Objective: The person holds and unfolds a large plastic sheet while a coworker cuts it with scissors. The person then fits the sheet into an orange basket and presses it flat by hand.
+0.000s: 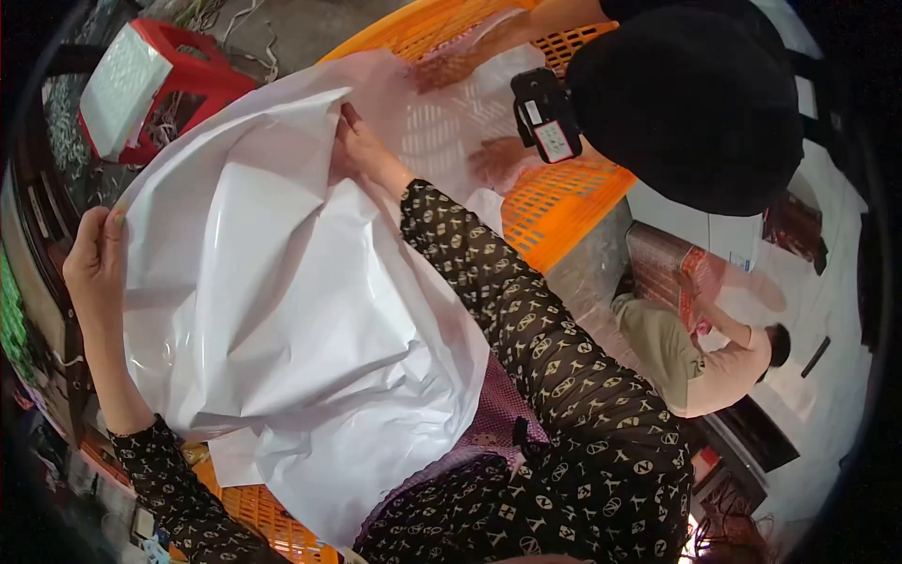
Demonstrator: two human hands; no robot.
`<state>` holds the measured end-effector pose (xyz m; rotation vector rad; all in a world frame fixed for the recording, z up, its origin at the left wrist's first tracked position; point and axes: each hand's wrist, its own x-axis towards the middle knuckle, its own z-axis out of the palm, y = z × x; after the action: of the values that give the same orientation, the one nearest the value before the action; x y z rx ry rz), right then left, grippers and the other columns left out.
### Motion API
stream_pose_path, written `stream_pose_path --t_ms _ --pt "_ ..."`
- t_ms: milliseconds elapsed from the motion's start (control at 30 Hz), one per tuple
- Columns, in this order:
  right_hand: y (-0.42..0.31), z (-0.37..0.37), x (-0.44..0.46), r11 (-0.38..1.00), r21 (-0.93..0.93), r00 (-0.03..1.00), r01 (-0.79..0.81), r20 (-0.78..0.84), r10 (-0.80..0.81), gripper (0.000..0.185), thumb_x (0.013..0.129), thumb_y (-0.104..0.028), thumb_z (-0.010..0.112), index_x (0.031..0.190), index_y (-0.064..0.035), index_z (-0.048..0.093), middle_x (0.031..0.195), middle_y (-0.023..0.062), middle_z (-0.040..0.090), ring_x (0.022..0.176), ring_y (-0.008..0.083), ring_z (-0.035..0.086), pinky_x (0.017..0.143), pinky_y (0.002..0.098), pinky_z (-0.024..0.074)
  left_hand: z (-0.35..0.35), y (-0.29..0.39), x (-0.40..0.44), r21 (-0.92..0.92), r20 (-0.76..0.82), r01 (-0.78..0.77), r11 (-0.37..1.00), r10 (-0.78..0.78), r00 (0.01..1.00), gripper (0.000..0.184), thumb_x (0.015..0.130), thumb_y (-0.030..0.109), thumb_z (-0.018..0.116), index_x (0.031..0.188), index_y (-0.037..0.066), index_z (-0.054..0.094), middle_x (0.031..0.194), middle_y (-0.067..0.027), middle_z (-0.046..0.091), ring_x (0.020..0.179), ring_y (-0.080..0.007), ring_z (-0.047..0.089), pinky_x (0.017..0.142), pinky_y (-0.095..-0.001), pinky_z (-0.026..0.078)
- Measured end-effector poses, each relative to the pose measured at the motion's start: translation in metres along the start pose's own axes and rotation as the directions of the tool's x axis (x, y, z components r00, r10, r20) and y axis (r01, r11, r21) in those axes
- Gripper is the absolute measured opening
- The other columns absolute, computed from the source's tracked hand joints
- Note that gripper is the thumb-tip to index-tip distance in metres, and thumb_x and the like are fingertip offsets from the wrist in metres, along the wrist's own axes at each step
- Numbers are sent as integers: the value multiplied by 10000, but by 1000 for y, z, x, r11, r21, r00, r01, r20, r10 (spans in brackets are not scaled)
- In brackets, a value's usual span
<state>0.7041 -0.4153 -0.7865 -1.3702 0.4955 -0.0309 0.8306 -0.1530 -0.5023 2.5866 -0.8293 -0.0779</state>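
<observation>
A large white plastic sheet or bag (291,273), glossy and creased, spreads across my front and lap. My left hand (94,249) pinches its left edge between thumb and fingers. At the sheet's upper right edge, my right hand (366,146) grips the plastic, with part of the fingers hidden behind a fold. Beyond my right hand, thin translucent plastic (437,122) lies over an orange basket (573,202). A co-worker in a black cap (686,108) leans over that basket, both hands on the translucent plastic.
A red and white plastic stool (141,89) stands at the upper left. Another orange basket (272,517) is below the sheet, near my left sleeve. Farther right, a second person (723,367) bends by a reddish stack (672,268) on the pale floor.
</observation>
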Motion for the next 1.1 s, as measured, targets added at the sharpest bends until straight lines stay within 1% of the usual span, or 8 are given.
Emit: stream_pose_path --t_ms 67,100,167,467,667,800,867,1100 --pt "-3 -20 -26 850 -439 957 291 146 -252 451 916 -237 402 1292 -5 315 1260 187 424 1151 276 427 962 308 343 -1 4 0 19 -8 -31 999 32 999 141 880 145 541 859 6 527 612 -12 390 566 -60 347 501 -185 325" --pt "5 -34 -39 448 -730 845 517 349 -406 465 900 -231 439 1291 -5 330 1256 215 425 1156 310 425 969 315 336 -1 5 0 15 -14 -22 1000 22 1000 141 880 145 541 859 6 527 612 -12 390 566 -60 347 501 -185 325" --pt "-21 -43 -80 860 -509 986 32 157 56 494 867 -231 495 1276 9 358 1263 247 408 1167 351 406 964 343 340 -2 6 -1 -31 3 17 999 -17 1000 138 881 143 537 857 8 523 610 -28 389 565 -62 348 502 -186 331" --pt "-75 -104 -222 669 -739 656 -79 466 593 464 869 -277 443 1255 -24 398 1181 213 500 1076 321 498 890 333 400 -6 16 4 -40 30 35 999 -33 999 195 882 206 535 866 12 518 622 -89 423 566 -136 366 541 -230 379" --pt "-50 -109 -246 671 -740 548 -46 543 636 449 828 -314 401 1134 -1 503 962 222 593 910 347 567 795 375 447 1 -3 4 97 42 132 987 -137 990 260 882 278 525 917 21 548 696 -145 527 593 -225 480 598 -280 430" --pt "-86 -118 -264 735 -675 723 -68 474 502 377 825 -307 462 1015 -6 584 963 206 598 897 339 569 802 356 443 6 -28 3 59 12 45 997 -45 999 274 882 245 530 1038 22 561 847 -101 591 747 -158 553 692 -258 448" --pt "-102 -124 -274 752 -657 749 -58 469 468 366 835 -289 487 1057 -10 572 990 196 599 909 310 577 803 340 444 -2 -22 5 482 -38 -285 828 345 938 335 867 255 521 1148 73 526 1088 -117 570 993 -292 538 851 -350 418" --pt "-128 -143 -306 835 -528 761 -154 476 441 441 791 -276 593 1154 -34 533 1100 147 576 1013 238 542 857 303 400 -16 135 -57 191 171 -369 909 339 925 491 739 86 630 1200 39 467 1259 -190 438 1138 -362 428 936 -423 357"
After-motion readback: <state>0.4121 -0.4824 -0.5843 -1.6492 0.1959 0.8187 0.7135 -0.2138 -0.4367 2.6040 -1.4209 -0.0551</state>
